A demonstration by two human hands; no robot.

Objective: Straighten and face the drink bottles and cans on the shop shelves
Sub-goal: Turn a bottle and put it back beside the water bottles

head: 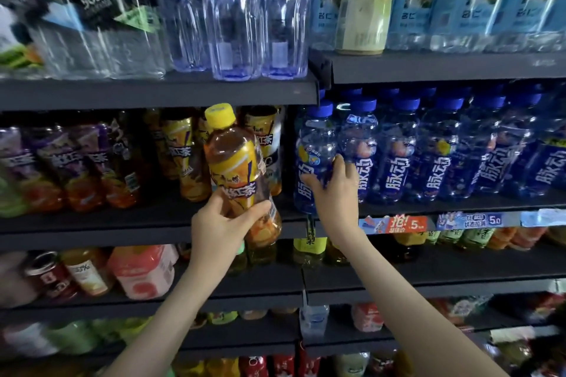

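my left hand (225, 225) grips the iced tea bottle (242, 176) low on its body, tilted and held just in front of the middle shelf (122, 225), right of the other tea bottles (180, 159). my right hand (335, 190) wraps its fingers on the leftmost blue bottle (312, 159) at the near edge of the shelf on the right. i think the risk is that blue bottle: it stands at the lip, so a careless twist could tip it off. the tea, held only at its base, could slip too.
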